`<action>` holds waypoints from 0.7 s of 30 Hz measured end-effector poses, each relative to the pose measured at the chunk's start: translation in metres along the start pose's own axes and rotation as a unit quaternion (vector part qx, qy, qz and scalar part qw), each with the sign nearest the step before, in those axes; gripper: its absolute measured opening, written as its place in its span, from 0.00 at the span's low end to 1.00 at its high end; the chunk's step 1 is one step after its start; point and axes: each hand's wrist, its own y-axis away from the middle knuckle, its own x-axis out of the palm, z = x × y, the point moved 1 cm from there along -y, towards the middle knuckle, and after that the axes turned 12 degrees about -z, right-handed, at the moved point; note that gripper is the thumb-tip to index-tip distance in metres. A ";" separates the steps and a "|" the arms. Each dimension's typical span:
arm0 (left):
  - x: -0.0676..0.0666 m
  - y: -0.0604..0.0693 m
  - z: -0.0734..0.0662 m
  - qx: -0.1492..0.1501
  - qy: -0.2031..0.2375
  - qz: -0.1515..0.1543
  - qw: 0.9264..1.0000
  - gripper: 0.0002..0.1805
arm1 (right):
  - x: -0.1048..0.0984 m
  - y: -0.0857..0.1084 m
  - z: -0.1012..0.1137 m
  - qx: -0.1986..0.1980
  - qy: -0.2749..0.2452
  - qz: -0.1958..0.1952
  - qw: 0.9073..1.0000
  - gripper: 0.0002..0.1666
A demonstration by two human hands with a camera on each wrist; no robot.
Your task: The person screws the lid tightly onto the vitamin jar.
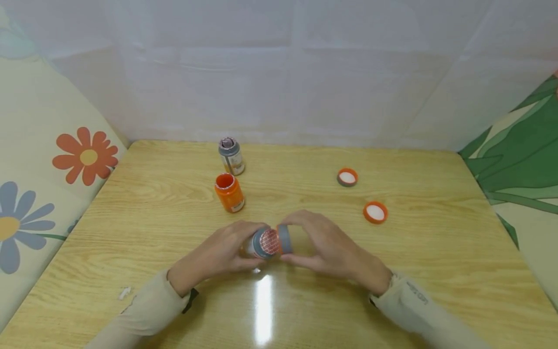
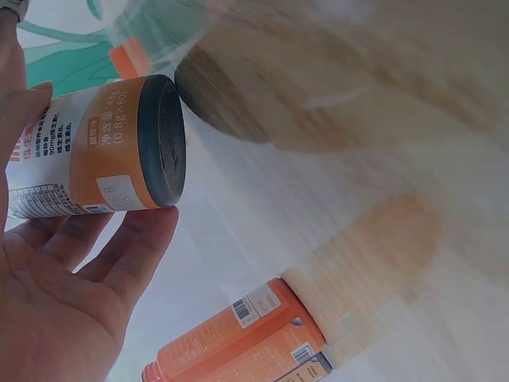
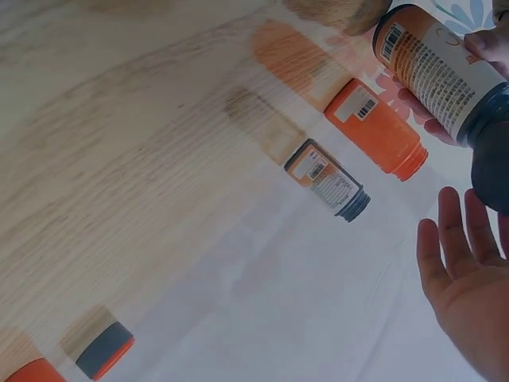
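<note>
Cylindrical bottle with a dark grey neck, an orange-and-white label and a red-and-white patterned top seal is located at the near middle of the light wood-grain surface; contact between its base and the surface cannot be told. Left hand: fingers and thumb clamped around the bottle body. Right hand: fingers and thumb pinching a dark grey cap with an orange inner rim, which sits sideways just beside the seal. The far edge of the surface meets a creased white cloth backdrop. The left edge runs obliquely along a cream panel printed with red and blue flowers; the right edge runs along a cream panel printed with green leaves. The near edge lies outside the head view. An upright orange plastic bottle with an open mouth stands just beyond the left hand, and an upright grey-necked bottle with a white-and-orange label stands behind it, near the far edge. A wide stretch of wood grain separates this pair from a grey-and-orange cap and an orange cap, both lying with white insides upward. Lateral room continues from the caps to the right edge, and from the bottle pair to the left edge.
</note>
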 end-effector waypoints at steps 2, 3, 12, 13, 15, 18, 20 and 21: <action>0.000 0.000 0.000 -0.002 0.001 0.000 1.000 0.35 | 0.001 -0.001 0.001 -0.003 -0.002 0.000 1.000 0.36; 0.000 0.000 0.000 -0.002 0.001 0.001 1.000 0.35 | 0.001 -0.002 0.001 -0.005 -0.001 0.000 1.000 0.36; 0.001 0.000 0.000 0.009 0.001 -0.007 1.000 0.35 | 0.008 -0.007 0.005 -0.021 0.021 0.010 1.000 0.37; 0.001 0.000 0.000 0.010 0.001 -0.007 1.000 0.36 | 0.009 -0.007 0.005 -0.023 0.026 0.010 0.999 0.37; 0.001 0.000 0.001 0.011 -0.001 -0.007 1.000 0.37 | 0.011 -0.008 0.005 -0.025 0.033 0.011 0.999 0.37; 0.001 0.000 0.001 0.014 -0.002 -0.009 1.000 0.37 | 0.012 -0.009 0.006 -0.028 0.039 0.011 0.999 0.37; 0.001 0.000 0.001 0.018 -0.003 -0.011 1.000 0.38 | 0.013 -0.010 0.007 -0.032 0.043 0.011 0.999 0.37; 0.001 0.000 0.001 0.020 -0.005 -0.014 1.000 0.38 | 0.013 -0.010 0.007 -0.034 0.045 0.011 0.998 0.37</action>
